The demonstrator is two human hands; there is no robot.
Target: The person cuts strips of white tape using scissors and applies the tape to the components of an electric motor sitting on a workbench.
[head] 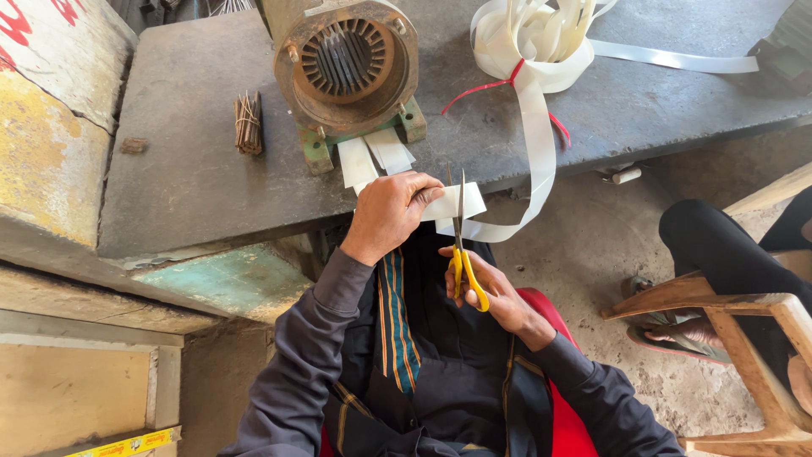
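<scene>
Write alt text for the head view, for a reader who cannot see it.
Seen from above, a person's left hand holds a white strip while the right hand cuts it with yellow-handled scissors. Ahead, a grey table holds a rusty motor housing, cut white pieces and a coil of the strip.

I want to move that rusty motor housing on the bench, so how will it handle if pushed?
The motor housing looks like thick cast metal packed with slotted laminations, so probably heavy for its size. It sits on flat green feet, so it should slide rather than roll or tip. White paper strips tucked beside its base would likely shift.
</scene>
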